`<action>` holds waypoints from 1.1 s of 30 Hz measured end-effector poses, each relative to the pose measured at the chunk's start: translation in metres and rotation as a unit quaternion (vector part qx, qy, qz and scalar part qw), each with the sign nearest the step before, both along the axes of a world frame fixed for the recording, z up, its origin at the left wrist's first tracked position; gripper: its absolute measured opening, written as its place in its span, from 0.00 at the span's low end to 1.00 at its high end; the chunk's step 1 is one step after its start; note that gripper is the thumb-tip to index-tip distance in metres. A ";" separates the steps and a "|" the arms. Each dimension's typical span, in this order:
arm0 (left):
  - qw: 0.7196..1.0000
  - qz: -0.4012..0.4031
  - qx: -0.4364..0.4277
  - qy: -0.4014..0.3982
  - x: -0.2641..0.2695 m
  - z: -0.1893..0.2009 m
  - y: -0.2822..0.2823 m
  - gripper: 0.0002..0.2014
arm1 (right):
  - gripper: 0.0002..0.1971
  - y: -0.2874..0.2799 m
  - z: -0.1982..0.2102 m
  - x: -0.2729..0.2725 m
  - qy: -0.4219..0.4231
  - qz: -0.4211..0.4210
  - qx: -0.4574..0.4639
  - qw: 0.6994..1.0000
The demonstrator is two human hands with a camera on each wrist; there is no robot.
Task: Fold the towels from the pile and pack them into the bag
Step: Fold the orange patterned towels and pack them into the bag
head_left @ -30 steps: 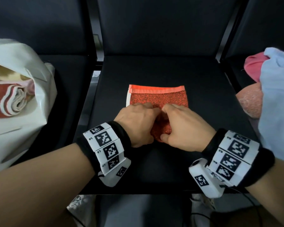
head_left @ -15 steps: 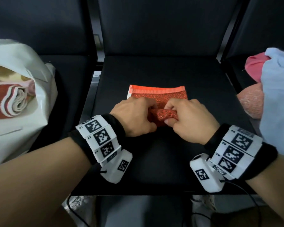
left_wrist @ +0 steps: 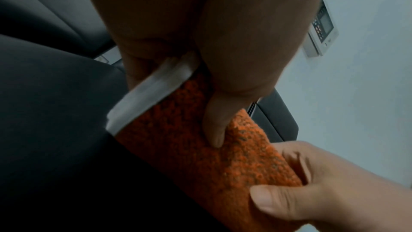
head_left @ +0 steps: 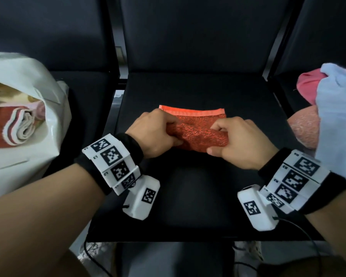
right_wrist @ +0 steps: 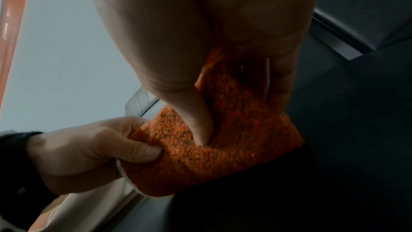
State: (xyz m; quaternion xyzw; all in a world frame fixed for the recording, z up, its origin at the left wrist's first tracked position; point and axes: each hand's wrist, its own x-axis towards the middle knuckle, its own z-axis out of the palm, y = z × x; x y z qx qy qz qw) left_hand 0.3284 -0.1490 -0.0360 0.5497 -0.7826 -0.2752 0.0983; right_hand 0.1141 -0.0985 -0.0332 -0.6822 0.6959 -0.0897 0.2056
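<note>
An orange towel (head_left: 198, 132) with a smooth orange band along its far edge lies on the middle black seat (head_left: 188, 196). Its near part is rolled up toward the far edge. My left hand (head_left: 158, 134) grips the roll's left end, thumb on the near side. My right hand (head_left: 238, 142) grips the right end the same way. The left wrist view shows the towel (left_wrist: 200, 156) pinched under my thumb, with its white edge beside it. In the right wrist view the towel (right_wrist: 234, 147) is squeezed between thumb and fingers. A white bag (head_left: 24, 124) on the left seat holds rolled towels.
A pile of towels sits on the right seat: pale blue (head_left: 340, 124), pink (head_left: 310, 84) and a salmon one (head_left: 304, 126). Black seat backs stand behind. Cables hang from my wrist units near the seat's front edge.
The rolled part has moved away from me toward the towel's far edge. Both hands have slid apart from the middle to the roll's two ends.
</note>
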 end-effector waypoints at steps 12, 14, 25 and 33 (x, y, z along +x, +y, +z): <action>0.991 0.099 -0.002 0.085 0.000 -0.010 -0.008 0.09 | 0.10 -0.010 -0.013 -0.016 -0.184 -0.115 -0.003 0.976; 0.991 0.109 0.002 0.083 0.000 -0.013 -0.009 0.09 | 0.11 -0.010 -0.015 -0.016 -0.197 -0.130 0.005 0.972; 0.989 0.144 0.013 0.045 -0.004 -0.022 -0.008 0.10 | 0.25 -0.007 -0.020 -0.011 -0.126 -0.169 0.032 0.977; 0.985 0.165 0.015 0.044 -0.007 -0.025 -0.007 0.13 | 0.15 -0.004 -0.016 -0.002 -0.053 -0.164 -0.016 0.985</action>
